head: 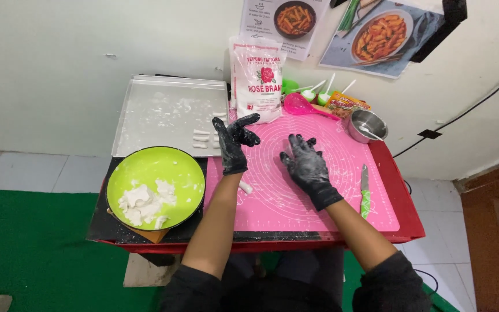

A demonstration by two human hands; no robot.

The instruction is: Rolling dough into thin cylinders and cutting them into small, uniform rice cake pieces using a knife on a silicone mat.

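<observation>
Hovering over the pink silicone mat, our left hand and right hand, both in black gloves dusted with flour, are spread and grasp nothing. One small white dough log lies on the mat just beside our left wrist, apart from the fingers. A few finished dough pieces sit in a column at the near right edge of the floured metal tray. Torn dough chunks rest in the green bowl to the left. We judge that a sweep of the left forearm could roll the log off the mat's near edge. The flour bag stands upright just behind our left fingertips and could tip if nudged. The green-handled knife lies near our right hand, so a careless reach sideways could meet its blade.
</observation>
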